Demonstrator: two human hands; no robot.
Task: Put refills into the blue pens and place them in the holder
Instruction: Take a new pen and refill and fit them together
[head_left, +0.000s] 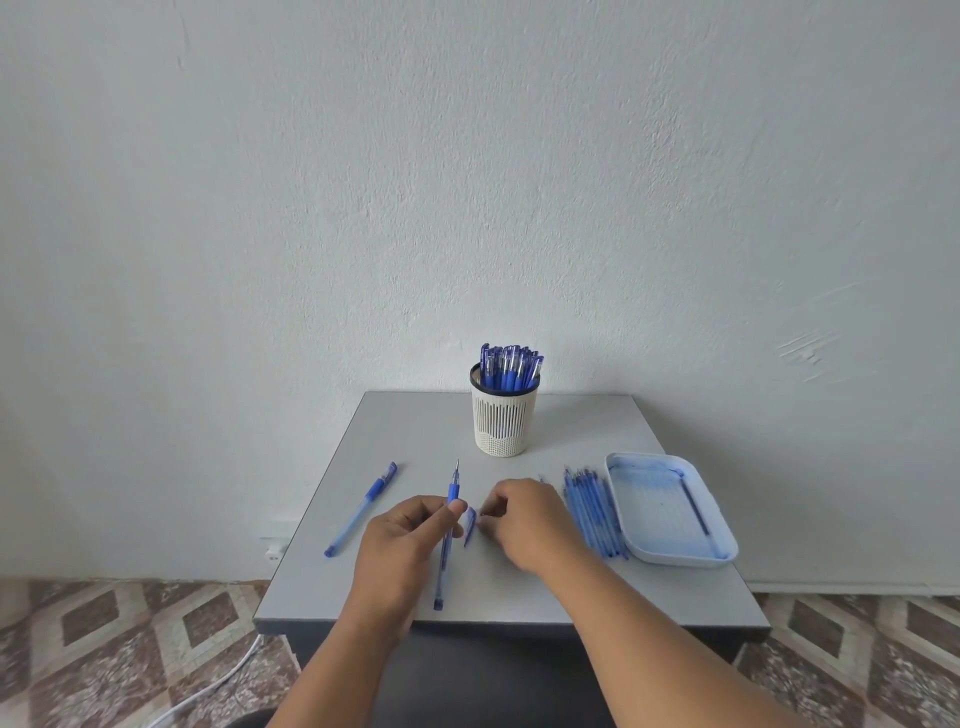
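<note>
Head view, frame centre: the left hand (402, 540) pinches an uncapped blue pen (448, 535) above the surface (519, 587), the right hand (524, 519) curls fingers beside a loose cap (469, 526), holder (505, 410) behind.

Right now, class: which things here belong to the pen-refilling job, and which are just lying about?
Belong to the job:
held pen
pen cap
capped pen
loose refills
holder
tray

Lying about:
white cable
wall socket

Bare tabletop (415, 431) (left of holder (503, 415))
</note>
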